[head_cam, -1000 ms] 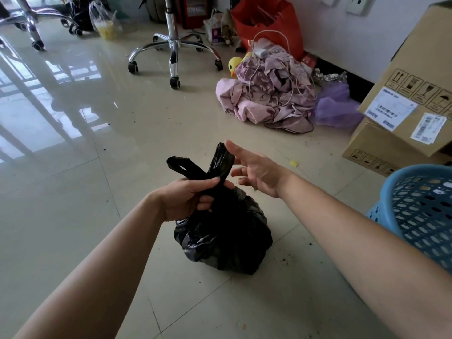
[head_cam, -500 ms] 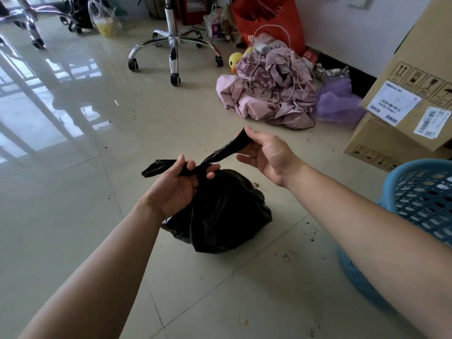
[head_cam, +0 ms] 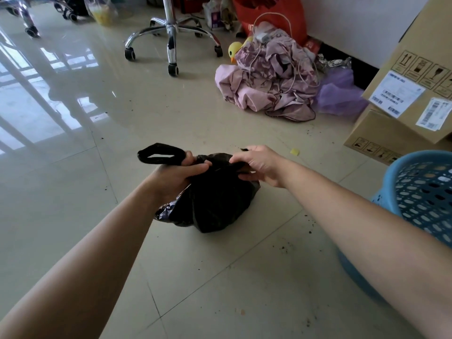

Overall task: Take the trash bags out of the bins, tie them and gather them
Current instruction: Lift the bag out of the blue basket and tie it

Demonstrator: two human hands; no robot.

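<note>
Down by my right forearm sits the blue bin [head_cam: 420, 192], so that elbow has little room. To my left is bare tile floor [head_cam: 61, 216], so any swing w/ the bag should go that way.

Just past the bin, between my arms, the black trash bag [head_cam: 215, 204] rests on the floor, plump, neck bunched on top. My left hand [head_cam: 176, 174] is clamped round the left handle, fingers curled, w/ the loop [head_cam: 159, 155] poking out leftward past my thumb. My right hand [head_cam: 259, 165] grips the other handle, mostly hidden in my fist; only a short tip shows.

Step in hand, I reckon, is drawing the first knot tight, tho I can't tell how the handles cross. To do it well:
- Pull both handles level & straight apart, low over the neck, so the knot seats at the bunch, not halfway up.
- Use a steady pull, no yank, since thin plastic prob. stretches or tears.
- Add a 2nd cross-over to lock it.
- Don't lift the bag off the tile till it's tied; dirt specks [head_cam: 283, 248] lie round it.

Further out there's a yellow scrap [head_cam: 294, 151], then cardboard boxes [head_cam: 381, 133] at the right edge. A heap of pink clothes [head_cam: 269, 81] lies ahead & a chair base [head_cam: 171, 33] beyond, all well apart from the bag.
</note>
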